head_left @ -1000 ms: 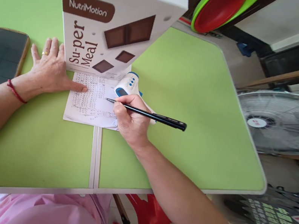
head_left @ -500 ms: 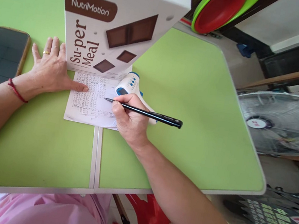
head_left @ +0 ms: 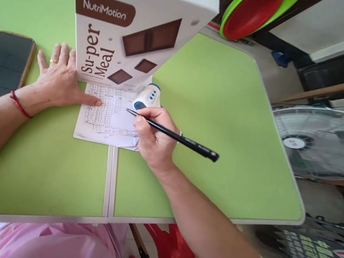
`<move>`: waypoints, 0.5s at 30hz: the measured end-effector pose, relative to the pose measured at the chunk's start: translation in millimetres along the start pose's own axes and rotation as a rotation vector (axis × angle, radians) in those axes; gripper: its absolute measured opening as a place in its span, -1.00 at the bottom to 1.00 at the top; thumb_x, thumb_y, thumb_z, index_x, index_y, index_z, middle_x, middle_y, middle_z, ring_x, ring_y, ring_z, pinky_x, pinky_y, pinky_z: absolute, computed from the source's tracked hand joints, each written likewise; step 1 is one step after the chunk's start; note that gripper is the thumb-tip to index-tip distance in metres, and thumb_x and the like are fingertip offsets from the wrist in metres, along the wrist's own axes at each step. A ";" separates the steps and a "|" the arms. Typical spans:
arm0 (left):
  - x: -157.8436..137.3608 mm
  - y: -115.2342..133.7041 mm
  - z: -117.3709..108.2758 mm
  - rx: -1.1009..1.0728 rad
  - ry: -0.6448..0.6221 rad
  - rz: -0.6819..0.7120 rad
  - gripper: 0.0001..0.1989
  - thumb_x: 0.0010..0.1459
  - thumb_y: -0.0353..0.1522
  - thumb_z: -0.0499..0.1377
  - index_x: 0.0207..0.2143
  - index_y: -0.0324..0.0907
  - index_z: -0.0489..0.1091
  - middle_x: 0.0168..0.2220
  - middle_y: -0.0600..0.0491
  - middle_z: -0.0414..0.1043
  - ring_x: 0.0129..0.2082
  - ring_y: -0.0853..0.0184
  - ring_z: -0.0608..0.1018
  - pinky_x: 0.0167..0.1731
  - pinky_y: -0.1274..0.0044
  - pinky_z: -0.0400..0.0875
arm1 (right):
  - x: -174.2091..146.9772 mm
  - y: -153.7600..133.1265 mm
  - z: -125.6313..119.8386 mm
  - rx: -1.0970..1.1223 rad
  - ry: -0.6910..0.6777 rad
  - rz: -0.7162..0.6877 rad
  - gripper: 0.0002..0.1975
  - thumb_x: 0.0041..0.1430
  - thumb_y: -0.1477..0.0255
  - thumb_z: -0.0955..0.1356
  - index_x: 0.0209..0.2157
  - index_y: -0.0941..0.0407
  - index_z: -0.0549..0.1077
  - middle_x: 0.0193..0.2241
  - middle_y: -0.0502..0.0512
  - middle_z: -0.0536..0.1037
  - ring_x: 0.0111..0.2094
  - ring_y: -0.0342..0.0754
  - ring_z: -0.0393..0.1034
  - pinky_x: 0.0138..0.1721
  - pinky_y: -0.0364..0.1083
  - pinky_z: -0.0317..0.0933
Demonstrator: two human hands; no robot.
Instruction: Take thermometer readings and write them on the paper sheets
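Observation:
My right hand (head_left: 157, 137) grips a black pen (head_left: 183, 139), its tip over the right part of a handwritten sheet of paper (head_left: 111, 116). Whether the tip touches the paper I cannot tell. My left hand (head_left: 60, 77) lies flat with fingers spread, the thumb resting on the paper's left side and the other fingers on the table. Behind the paper stands a tall white NutriMotion box (head_left: 137, 22), which hides the sheet's far part. A white and blue infrared thermometer (head_left: 149, 97) lies beside the paper, partly covered by my right hand.
A phone (head_left: 3, 67) in a tan case lies left of my left hand. The green folding table (head_left: 224, 133) has a metal seam (head_left: 111, 180) running toward me. Off its right side are a fan (head_left: 324, 143) and red and green basins (head_left: 254, 13).
My right hand has shifted slightly right, and the pen tip has moved right and a little up the page. The pen now leans further right. My left hand has stayed in place.

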State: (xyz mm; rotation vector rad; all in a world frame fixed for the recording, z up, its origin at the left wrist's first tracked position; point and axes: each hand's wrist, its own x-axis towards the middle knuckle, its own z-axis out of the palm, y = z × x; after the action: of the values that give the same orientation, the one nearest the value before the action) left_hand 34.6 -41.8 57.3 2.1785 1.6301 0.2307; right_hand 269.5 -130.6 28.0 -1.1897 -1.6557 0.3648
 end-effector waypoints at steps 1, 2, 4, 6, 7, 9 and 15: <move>-0.5 0.9 -0.2 0.006 0.026 -0.021 0.33 -0.07 0.19 0.33 0.46 -0.22 -0.33 0.47 -0.13 -0.30 0.41 -0.30 -0.40 0.20 -0.23 -0.65 | 0.5 -1.3 -1.5 -0.023 -0.014 -0.068 -0.93 0.29 0.39 0.31 -0.25 0.06 0.42 -0.49 -0.09 0.45 -0.52 -0.19 0.33 -0.47 -0.13 0.28; -1.2 2.2 -0.7 0.008 0.050 -0.035 0.33 -0.08 0.17 0.36 0.46 -0.22 -0.30 0.47 -0.13 -0.30 0.41 -0.29 -0.35 0.22 -0.22 -0.60 | 0.9 -2.7 -2.7 -0.041 -0.045 -0.159 -0.93 0.31 0.41 0.31 -0.21 0.05 0.43 -0.43 -0.05 0.48 -0.45 -0.16 0.39 -0.41 -0.11 0.33; -2.8 5.4 -2.2 0.006 0.070 -0.041 0.33 -0.09 0.15 0.39 0.45 -0.23 -0.29 0.47 -0.13 -0.32 0.42 -0.26 -0.29 0.23 -0.22 -0.57 | 1.0 -5.6 -3.7 -0.068 -0.154 -0.378 -0.87 0.33 0.47 0.31 -0.12 0.05 0.44 -0.32 0.02 0.51 -0.32 -0.12 0.44 -0.31 -0.09 0.39; -4.4 7.8 -3.7 0.001 0.075 -0.043 0.35 -0.08 0.15 0.41 0.44 -0.28 -0.30 0.47 -0.20 -0.35 0.42 -0.25 -0.29 0.23 -0.22 -0.57 | -0.4 -8.0 -2.2 -0.115 -0.282 -0.572 -0.80 0.35 0.53 0.28 -0.05 0.06 0.44 -0.27 0.07 0.51 -0.25 -0.10 0.45 -0.26 -0.08 0.40; -4.9 7.8 -4.1 -0.007 0.080 -0.050 0.37 -0.08 0.15 0.42 0.43 -0.34 -0.32 0.46 -0.26 -0.38 0.42 -0.27 -0.29 0.23 -0.22 -0.56 | -1.5 -8.9 -0.8 -0.155 -0.336 -0.641 -0.78 0.36 0.56 0.26 -0.03 0.08 0.44 -0.26 0.09 0.52 -0.23 -0.08 0.44 -0.24 -0.07 0.39; -4.0 4.4 -3.6 -0.046 0.104 -0.048 0.41 -0.05 0.21 0.38 0.41 -0.43 -0.38 0.45 -0.38 -0.41 0.42 -0.31 -0.31 0.23 -0.23 -0.51 | -4.1 -10.3 2.2 -0.241 -0.401 -0.726 -0.76 0.36 0.60 0.24 -0.03 0.14 0.45 -0.25 0.12 0.55 -0.20 -0.05 0.43 -0.20 -0.05 0.38; 9.8 -21.2 0.9 -0.153 0.889 0.438 0.14 0.18 0.39 -0.17 0.35 -0.41 -0.32 0.36 -0.31 -0.23 0.37 -0.08 -0.09 0.34 0.03 -0.18 | -5.7 -10.0 4.9 -0.288 -0.480 -0.734 -0.73 0.35 0.63 0.25 0.00 0.17 0.47 -0.25 0.14 0.56 -0.19 -0.05 0.38 -0.19 -0.05 0.35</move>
State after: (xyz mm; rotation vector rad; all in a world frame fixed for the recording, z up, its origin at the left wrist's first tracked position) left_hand 19.2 -27.8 46.6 2.4256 1.3758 1.5725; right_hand 260.1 -138.6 29.8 -0.6285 -2.4897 -0.0694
